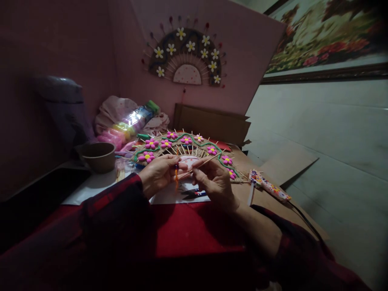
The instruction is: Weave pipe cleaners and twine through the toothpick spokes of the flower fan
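Observation:
My left hand [160,171] is closed, pinching an orange cord [176,182] that hangs down and has a small dark bead on it. In my right hand [216,182] a thin wooden stick [209,159] is gripped, slanting down toward the left fingers. Whether the stick touches the cord I cannot tell. Just behind both hands lies a half-round fan [194,139] of twine and sticks, with pink clay flowers and a wavy green line. Below the hands, thread snips [194,195] with dark blades rest on white paper.
A brown pot [98,157] stands left, near packs of coloured clay [130,125]. At right, a flowered glue gun [269,186] lies on cardboard, its cord trailing toward my right arm. A finished-looking fan with white flowers [190,46] hangs on the pink board behind.

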A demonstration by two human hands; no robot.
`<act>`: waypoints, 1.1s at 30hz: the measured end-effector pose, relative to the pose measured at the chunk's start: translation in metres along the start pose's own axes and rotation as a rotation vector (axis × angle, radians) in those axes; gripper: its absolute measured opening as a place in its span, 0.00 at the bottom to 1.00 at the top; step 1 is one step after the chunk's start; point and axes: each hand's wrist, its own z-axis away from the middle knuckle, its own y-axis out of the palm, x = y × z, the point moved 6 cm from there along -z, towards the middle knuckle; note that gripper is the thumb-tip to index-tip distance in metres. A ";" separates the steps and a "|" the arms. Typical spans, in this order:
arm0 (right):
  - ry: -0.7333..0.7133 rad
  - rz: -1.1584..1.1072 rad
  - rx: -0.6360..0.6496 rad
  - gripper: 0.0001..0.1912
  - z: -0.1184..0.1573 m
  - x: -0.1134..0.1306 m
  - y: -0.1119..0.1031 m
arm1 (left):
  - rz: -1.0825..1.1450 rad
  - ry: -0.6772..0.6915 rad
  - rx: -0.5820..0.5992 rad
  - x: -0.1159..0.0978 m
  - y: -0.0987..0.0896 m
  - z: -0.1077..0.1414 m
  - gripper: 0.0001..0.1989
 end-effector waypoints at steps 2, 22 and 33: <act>0.003 0.010 0.012 0.03 0.001 -0.001 0.000 | -0.020 0.004 0.008 0.000 0.000 0.000 0.08; 0.096 -0.003 0.328 0.02 0.007 -0.010 0.019 | -0.005 0.039 -0.036 -0.004 0.000 0.000 0.10; 0.161 -0.165 -0.038 0.05 -0.006 -0.006 -0.007 | 0.019 0.015 -0.058 -0.004 -0.002 0.002 0.08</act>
